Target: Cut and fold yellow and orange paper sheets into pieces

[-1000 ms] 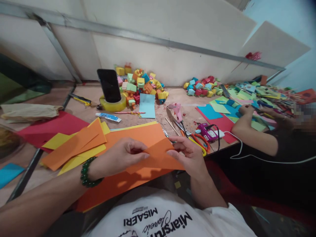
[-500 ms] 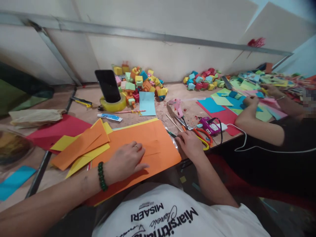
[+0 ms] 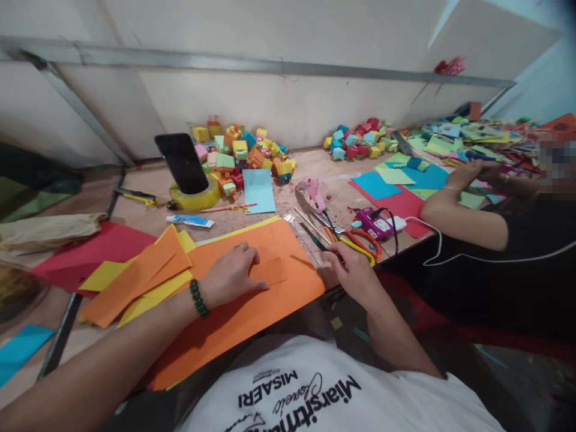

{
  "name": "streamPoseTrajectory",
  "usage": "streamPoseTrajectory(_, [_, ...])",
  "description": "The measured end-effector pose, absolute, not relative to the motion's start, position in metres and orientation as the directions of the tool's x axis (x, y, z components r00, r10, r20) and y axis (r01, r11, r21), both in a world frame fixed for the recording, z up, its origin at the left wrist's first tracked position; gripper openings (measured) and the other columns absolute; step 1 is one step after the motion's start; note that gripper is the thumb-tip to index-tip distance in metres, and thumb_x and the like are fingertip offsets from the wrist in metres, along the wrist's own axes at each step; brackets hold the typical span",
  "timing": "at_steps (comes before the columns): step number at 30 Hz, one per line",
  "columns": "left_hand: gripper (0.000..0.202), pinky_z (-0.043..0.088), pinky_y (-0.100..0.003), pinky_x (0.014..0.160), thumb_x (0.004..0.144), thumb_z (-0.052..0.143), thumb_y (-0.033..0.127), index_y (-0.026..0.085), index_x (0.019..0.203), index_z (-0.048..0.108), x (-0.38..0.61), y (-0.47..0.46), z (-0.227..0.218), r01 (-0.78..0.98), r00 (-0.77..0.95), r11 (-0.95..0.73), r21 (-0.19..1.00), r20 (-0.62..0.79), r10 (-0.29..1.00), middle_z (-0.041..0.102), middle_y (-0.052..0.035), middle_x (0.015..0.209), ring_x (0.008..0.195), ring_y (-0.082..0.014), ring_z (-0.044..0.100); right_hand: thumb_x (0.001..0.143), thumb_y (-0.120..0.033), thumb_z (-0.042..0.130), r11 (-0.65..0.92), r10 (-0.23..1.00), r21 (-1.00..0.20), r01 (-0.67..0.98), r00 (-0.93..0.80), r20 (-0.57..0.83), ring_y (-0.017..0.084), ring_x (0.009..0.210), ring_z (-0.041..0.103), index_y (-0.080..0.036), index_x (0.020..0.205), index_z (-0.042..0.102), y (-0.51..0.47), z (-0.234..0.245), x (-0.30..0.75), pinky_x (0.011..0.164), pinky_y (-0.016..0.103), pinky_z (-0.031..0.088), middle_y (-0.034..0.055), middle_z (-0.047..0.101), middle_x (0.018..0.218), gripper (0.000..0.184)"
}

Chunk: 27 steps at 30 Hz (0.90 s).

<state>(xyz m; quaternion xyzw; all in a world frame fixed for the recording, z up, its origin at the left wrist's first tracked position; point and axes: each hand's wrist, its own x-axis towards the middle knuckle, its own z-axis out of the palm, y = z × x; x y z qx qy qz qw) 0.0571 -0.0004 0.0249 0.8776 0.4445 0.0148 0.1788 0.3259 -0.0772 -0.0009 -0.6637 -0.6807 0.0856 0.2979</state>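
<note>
1. At the lower center of the frame, a large orange sheet [image 3: 288, 240] lay on the bench [image 3: 310, 162], with yellow edges visible beneath it.
2. The left hand [image 3: 231, 273], fitted with a green beaded bracelet [image 3: 199, 298], was placed palm down on this sheet. Its grip was spread, thumb apart from the fingers.
3. A smaller orange piece [image 3: 275, 273] lay on the large sheet, just right of the left fingers. Contact between the two could not be determined.
4. Right of lower center, the right hand [image 3: 353, 273] had its grip closed around a slim dark tool [image 3: 314, 236], which pointed toward the upper left.
5. Near the right hand were scissors [image 3: 357, 233] and a purple device [image 3: 373, 225]; a pink glue gun [image 3: 315, 195] lay farther up.
6. At the upper left of center, a phone [image 3: 182, 163] leaned on a yellow roll [image 3: 195, 198], beside piled paper blocks [image 3: 243, 156].
7. At left, orange strips [image 3: 139, 276] overlapped yellow paper and a red sheet [image 3: 90, 252].
8. At right, another person's arm [image 3: 468, 216] extended over colored papers.
</note>
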Motion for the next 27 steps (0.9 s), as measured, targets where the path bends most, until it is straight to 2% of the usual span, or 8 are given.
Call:
streamPoseTrajectory(5, [0.039,0.045,-0.033,0.067,0.068,0.068,0.047,0.019,0.088,0.05,0.058,0.001,0.027,0.767,0.578,-0.446,0.462,-0.195,0.793,0.058,-0.0038,0.085,0.076,-0.0222,0.057,0.094,-0.036,0.043,0.093,0.963,-0.583,0.807,0.076,0.258,0.021,0.068,0.065,-0.021,0.097,0.062,-0.081,-0.002,0.326,0.062,0.029,0.048,0.0049,0.069,0.078,0.025])
streamPoseTrajectory(8, [0.037,0.044,-0.031,0.065,0.073,0.059,0.047,0.019,0.095,0.051,0.054,0.003,0.023,0.695,0.603,-0.39,0.604,-0.194,0.774,0.055,0.0001,0.077,0.069,-0.0183,0.054,0.095,-0.034,0.042,0.112,0.958,-0.549,0.828,0.056,0.28,0.023,0.08,0.068,-0.021,0.099,0.063,-0.081,-0.004,0.325,0.07,0.032,0.05,0.0072,0.072,0.09,0.026])
streamPoseTrajectory(10, [0.031,0.044,-0.03,0.065,0.077,0.052,0.047,0.019,0.091,0.052,0.052,0.005,0.02,0.626,0.634,-0.366,0.689,-0.177,0.752,0.054,0.0012,0.073,0.066,-0.0165,0.052,0.095,-0.033,0.043,0.143,0.955,-0.518,0.843,0.021,0.297,0.024,0.087,0.068,-0.021,0.101,0.063,-0.082,-0.003,0.323,0.073,0.033,0.051,0.0081,0.073,0.095,0.024])
streamPoseTrajectory(15, [0.029,0.045,-0.029,0.064,0.077,0.052,0.048,0.019,0.083,0.053,0.048,0.005,0.02,0.541,0.645,-0.311,0.781,-0.148,0.75,0.056,0.0007,0.072,0.066,-0.0155,0.052,0.095,-0.032,0.046,0.209,0.965,-0.461,0.862,-0.106,0.239,0.023,0.087,0.068,-0.019,0.109,0.061,-0.084,0.002,0.316,0.071,0.032,0.052,0.0083,0.071,0.096,0.024])
streamPoseTrajectory(19, [0.031,0.046,-0.029,0.066,0.078,0.053,0.045,0.019,0.095,0.055,0.048,0.003,0.018,0.527,0.639,-0.319,0.788,-0.12,0.76,0.055,0.0019,0.071,0.066,-0.0156,0.053,0.097,-0.03,0.044,0.277,0.952,-0.364,0.889,-0.204,0.228,0.022,0.091,0.067,-0.023,0.116,0.062,-0.087,-0.002,0.313,0.071,0.031,0.053,0.0079,0.069,0.098,0.027])
streamPoseTrajectory(23, [0.04,0.05,-0.033,0.072,0.082,0.053,0.042,0.018,0.113,0.055,0.047,0.001,0.011,0.574,0.62,-0.372,0.729,-0.09,0.78,0.059,-0.0009,0.078,0.073,-0.0181,0.058,0.098,-0.028,0.043,0.371,0.923,-0.377,0.849,-0.291,0.252,0.021,0.092,0.065,-0.022,0.111,0.062,-0.089,-0.005,0.316,0.075,0.031,0.053,0.0074,0.068,0.099,0.024])
streamPoseTrajectory(25, [0.044,0.05,-0.037,0.081,0.084,0.054,0.04,0.017,0.122,0.054,0.047,-0.001,0.008,0.607,0.625,-0.46,0.648,-0.033,0.78,0.064,-0.0064,0.091,0.086,-0.0222,0.061,0.097,-0.028,0.046,0.401,0.911,-0.382,0.832,-0.32,0.26,0.021,0.091,0.064,-0.021,0.104,0.063,-0.09,-0.004,0.32,0.075,0.032,0.052,0.0068,0.068,0.095,0.02])
streamPoseTrajectory(27, [0.048,0.046,-0.044,0.093,0.088,0.051,0.039,0.017,0.131,0.052,0.048,-0.004,0.006,0.625,0.657,-0.578,0.525,0.045,0.752,0.062,-0.0139,0.114,0.107,-0.0278,0.058,0.096,-0.028,0.048,0.418,0.902,-0.366,0.831,-0.33,0.279,0.021,0.089,0.063,-0.021,0.102,0.063,-0.09,-0.003,0.323,0.074,0.032,0.051,0.0069,0.067,0.092,0.017])
